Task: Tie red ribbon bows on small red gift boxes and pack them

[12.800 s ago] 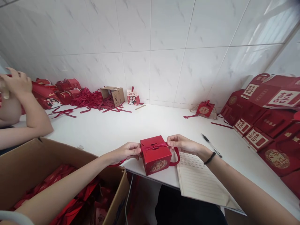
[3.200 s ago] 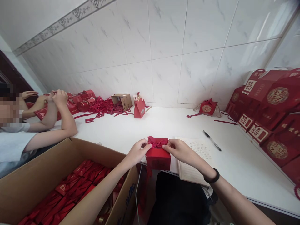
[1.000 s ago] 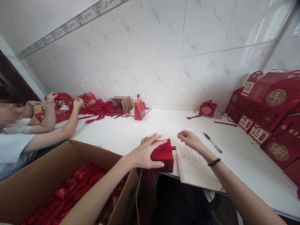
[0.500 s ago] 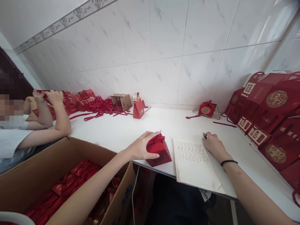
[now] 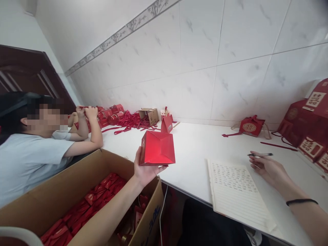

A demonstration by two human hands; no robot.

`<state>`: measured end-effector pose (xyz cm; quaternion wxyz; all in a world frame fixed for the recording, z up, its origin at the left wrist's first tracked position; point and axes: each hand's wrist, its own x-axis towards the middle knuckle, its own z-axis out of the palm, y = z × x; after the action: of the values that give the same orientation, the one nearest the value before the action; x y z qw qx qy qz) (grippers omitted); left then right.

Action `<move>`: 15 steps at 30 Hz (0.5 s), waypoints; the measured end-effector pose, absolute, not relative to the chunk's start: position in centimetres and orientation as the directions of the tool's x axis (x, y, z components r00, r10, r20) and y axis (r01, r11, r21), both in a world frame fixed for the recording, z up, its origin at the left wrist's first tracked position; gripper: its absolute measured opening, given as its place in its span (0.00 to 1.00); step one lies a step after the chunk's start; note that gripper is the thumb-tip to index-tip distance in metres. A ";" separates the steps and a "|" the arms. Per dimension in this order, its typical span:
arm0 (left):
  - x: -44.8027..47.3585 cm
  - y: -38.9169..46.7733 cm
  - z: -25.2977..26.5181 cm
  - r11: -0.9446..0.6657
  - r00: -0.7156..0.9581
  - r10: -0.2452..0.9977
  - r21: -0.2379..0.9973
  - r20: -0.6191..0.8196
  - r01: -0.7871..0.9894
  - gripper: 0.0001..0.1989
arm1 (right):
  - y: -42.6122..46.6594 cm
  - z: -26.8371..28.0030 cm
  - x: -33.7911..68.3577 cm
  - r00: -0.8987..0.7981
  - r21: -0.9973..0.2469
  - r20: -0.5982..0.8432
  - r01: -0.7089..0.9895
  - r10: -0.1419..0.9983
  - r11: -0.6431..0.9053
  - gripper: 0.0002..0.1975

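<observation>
A red gift box (image 5: 159, 149) is raised above the table's front edge, its folded flat face turned towards me. My left hand (image 5: 145, 175) is closed around it from below, the fingers partly hidden behind it. Over the table on the right, my right hand (image 5: 269, 169) holds a dark pen (image 5: 266, 154) between its fingers. Left of that hand lies an open notebook (image 5: 238, 201), its ruled page filled with handwriting in the upper half. The cardboard carton (image 5: 112, 160), packed with red boxes (image 5: 102, 191), stands below my left forearm.
At the left a person (image 5: 46, 160) lifts both hands over red boxes. A ribbon heap (image 5: 130, 120), a small cardboard box (image 5: 153, 117) and a red house-shaped box (image 5: 167, 123) stand along the wall. Further right are a red box (image 5: 252, 126) and stacked red bags (image 5: 294, 116).
My left hand has lifted the gift box off the table and turned its flat face towards me. My right hand has rolled over, showing more of the pen. The view has swung left.
</observation>
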<state>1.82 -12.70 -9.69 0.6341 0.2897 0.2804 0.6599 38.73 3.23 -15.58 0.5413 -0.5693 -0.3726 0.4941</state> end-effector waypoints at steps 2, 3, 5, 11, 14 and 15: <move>1.7 -13.2 -10.4 -0.065 -0.020 0.997 0.718 0.070 -0.693 0.33 | 3.4 -16.1 38.4 0.190 -0.955 -0.219 -0.240 0.957 -0.171 0.11; 1.6 -13.5 -10.7 -0.075 -0.021 0.996 0.711 0.085 -0.699 0.32 | 3.5 -16.3 38.3 0.173 -0.957 -0.206 -0.240 0.963 -0.162 0.12; 1.5 -13.9 -11.3 -0.090 -0.023 0.994 0.696 0.104 -0.713 0.29 | 3.3 -16.5 38.0 0.189 -0.972 -0.165 -0.198 0.968 -0.127 0.10; 2.2 -14.6 -11.9 -0.065 0.015 0.993 0.669 0.114 -0.740 0.30 | 1.6 -16.2 37.2 0.247 -0.954 0.091 0.300 0.965 0.013 0.06; 3.0 -14.9 -12.1 -0.038 0.044 0.993 0.668 0.105 -0.743 0.32 | 1.9 -17.0 37.2 0.086 -0.866 0.208 0.480 0.974 0.143 0.05; 3.3 -15.0 -12.1 -0.028 0.051 0.994 0.669 0.099 -0.743 0.32 | 2.2 -17.3 37.3 0.055 -0.841 0.200 0.522 0.978 0.143 0.06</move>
<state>3.29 -14.95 -12.12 0.6633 0.2927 0.2142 0.6546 37.25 2.19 -17.35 0.4169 -0.5946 -0.6307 0.2737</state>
